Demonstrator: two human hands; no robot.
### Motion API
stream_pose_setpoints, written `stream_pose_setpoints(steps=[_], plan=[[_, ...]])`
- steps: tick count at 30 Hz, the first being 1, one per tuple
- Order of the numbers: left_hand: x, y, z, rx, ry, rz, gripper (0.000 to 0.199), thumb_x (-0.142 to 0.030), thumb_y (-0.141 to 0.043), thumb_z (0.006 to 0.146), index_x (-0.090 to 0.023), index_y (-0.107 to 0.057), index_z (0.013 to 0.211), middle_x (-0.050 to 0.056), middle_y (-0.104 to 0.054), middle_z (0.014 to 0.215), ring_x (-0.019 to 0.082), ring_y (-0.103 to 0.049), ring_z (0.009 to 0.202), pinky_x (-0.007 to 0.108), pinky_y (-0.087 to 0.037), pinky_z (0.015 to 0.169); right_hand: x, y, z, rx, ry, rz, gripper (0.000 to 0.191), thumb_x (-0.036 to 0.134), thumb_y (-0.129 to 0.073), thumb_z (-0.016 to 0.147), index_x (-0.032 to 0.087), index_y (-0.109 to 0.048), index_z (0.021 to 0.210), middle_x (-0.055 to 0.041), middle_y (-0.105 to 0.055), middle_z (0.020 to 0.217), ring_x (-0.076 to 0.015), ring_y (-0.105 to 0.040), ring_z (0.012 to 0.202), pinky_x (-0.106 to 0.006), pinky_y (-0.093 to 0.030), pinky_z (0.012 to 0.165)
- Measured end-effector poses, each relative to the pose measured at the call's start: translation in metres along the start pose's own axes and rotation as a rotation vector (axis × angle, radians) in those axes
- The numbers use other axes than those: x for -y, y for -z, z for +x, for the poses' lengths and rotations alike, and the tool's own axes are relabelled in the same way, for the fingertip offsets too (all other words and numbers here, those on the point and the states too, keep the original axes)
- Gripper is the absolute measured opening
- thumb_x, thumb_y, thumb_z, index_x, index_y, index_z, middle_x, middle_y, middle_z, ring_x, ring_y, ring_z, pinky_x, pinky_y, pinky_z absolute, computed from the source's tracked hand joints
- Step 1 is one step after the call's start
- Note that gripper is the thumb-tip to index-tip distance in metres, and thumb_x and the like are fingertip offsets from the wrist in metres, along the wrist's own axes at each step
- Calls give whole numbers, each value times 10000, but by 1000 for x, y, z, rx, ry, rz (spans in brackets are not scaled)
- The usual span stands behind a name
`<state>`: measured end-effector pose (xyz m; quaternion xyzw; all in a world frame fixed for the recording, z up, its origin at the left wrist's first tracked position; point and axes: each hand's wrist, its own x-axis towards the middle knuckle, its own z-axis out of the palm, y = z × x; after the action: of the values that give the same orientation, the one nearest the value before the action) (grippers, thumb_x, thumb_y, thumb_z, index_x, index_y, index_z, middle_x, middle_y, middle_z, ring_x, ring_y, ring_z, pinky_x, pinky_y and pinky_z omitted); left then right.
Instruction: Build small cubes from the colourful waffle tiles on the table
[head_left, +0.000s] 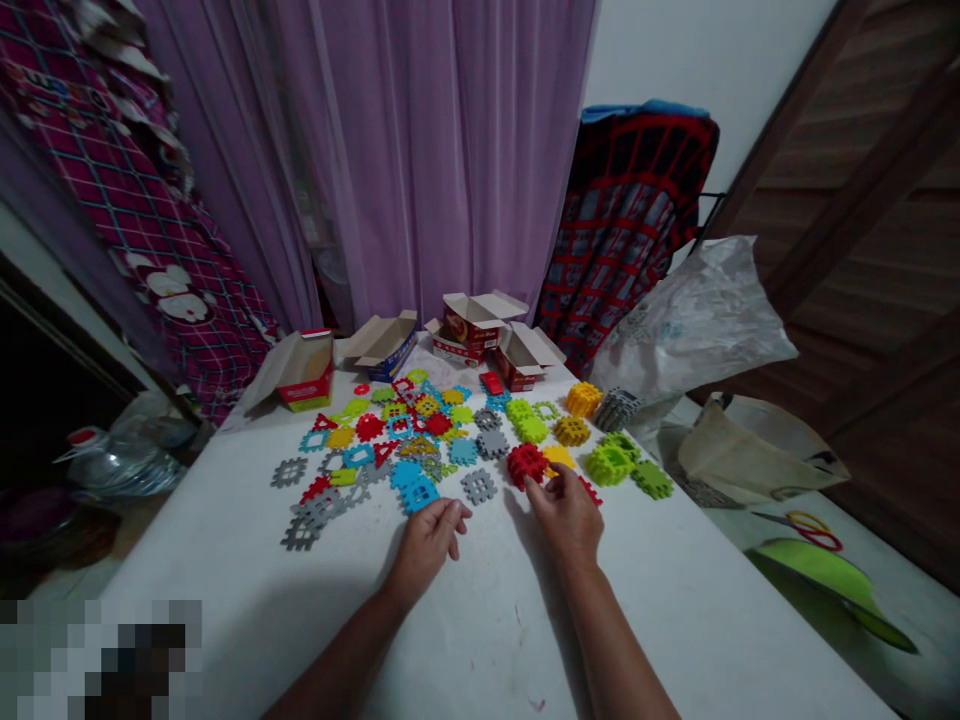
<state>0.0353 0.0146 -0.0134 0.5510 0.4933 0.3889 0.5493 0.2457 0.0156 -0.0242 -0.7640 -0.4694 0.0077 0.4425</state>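
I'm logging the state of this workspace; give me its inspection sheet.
Surface: white table, small reddish marks toward the front.
Pieces: loose pieces in mixed colours, centre and left; colour-matched stacks at right.
Clutter: open boxes along the back.
Hands: left hand loosely curled, near the blue pieces; right hand at the red stack, grip unclear.
Cables: nothing seen.
Surroundings: purple curtain behind; scissors right, bottle left.

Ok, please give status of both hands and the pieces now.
Right hand at red stack, grip unclear. Left hand empty, near blue pieces. Yellow piece beside red stack.
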Motion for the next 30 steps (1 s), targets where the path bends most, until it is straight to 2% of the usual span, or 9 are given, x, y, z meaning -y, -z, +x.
stream_pose_setpoints(steps=[3, 5, 8, 10, 14, 17, 19, 23, 30], plan=[[-4, 28, 15, -63, -55, 82, 566, -685, -483, 809, -152, -674, 828, 14, -616, 700, 81, -490, 435, 228, -381, 445, -1, 2, -3, -45, 61, 25, 624, 696, -491, 803, 141, -706, 988, -56, -677, 710, -179, -596, 591, -274, -404, 519], [-8, 56, 32, -139, -93, 220, 508, -610, -462, 855, -159, -695, 870, 34, -662, 735, 118, -566, 518, 244, -439, 505, 0, 0, -8, -48, 179, 70, 534, 617, -492, 856, 143, -713, 965, -56, -687, 704, -157, -590, 555, -259, -420, 515], [-17, 105, 63, -290, -160, 614, 313, -406, -516, 881, -191, -727, 964, 56, -737, 912, 182, -672, 825, 271, -508, 732, 6, -7, -21, 0, 424, 140, 347, 442, -510, 921, 161, -714, 924, -56, -713, 744, -132, -606, 559, -232, -458, 543], [-24, 136, 84, -343, -140, 960, 278, -294, -543, 873, -223, -731, 1064, 60, -725, 1140, 215, -641, 1058, 302, -484, 902, 11, -12, -31, 25, 539, 169, 263, 350, -515, 940, 172, -704, 902, -48, -715, 752, -125, -618, 572, -221, -476, 561], [-38, 171, 113, -222, 72, 1376, 331, -305, -535, 891, -249, -717, 1162, 79, -695, 1235, 256, -612, 1157, 344, -458, 970, 16, -18, -43, 59, 677, 214, 178, 263, -521, 945, 184, -676, 904, -31, -706, 741, -123, -647, 608, -206, -496, 574], [-44, 176, 124, -104, 159, 1480, 369, -463, -578, 862, -256, -738, 1123, 101, -702, 1199, 280, -632, 1122, 352, -483, 925, 14, -17, -44, 65, 747, 231, 134, 236, -540, 936, 182, -662, 926, -25, -706, 745, -120, -666, 627, -194, -507, 587], [-46, 174, 128, -84, 156, 1506, 402, -506, -630, 815, -241, -752, 1092, 123, -693, 1198, 298, -622, 1134, 363, -479, 934, 13, -17, -43, 40, 745, 231, 139, 247, -538, 939, 179, -659, 922, -26, -709, 747, -121, -673, 624, -194, -511, 588], [-48, 166, 134, -79, 139, 1566, 393, -427, -653, 809, -158, -753, 1078, 192, -669, 1211, 338, -584, 1182, 398, -451, 974, 11, -20, -44, 36, 715, 232, 175, 279, -525, 949, 182, -662, 900, -25, -707, 736, -123, -668, 600, -204, -509, 577], [-42, 158, 133, -59, 73, 1561, 302, -214, -515, 872, -94, -743, 1029, 218, -715, 1095, 317, -631, 1093, 428, -435, 961, 5, -24, -50, 86, 683, 256, 168, 282, -530, 950, 190, -669, 928, -30, -715, 765, -132, -683, 647, -210, -523, 614]])
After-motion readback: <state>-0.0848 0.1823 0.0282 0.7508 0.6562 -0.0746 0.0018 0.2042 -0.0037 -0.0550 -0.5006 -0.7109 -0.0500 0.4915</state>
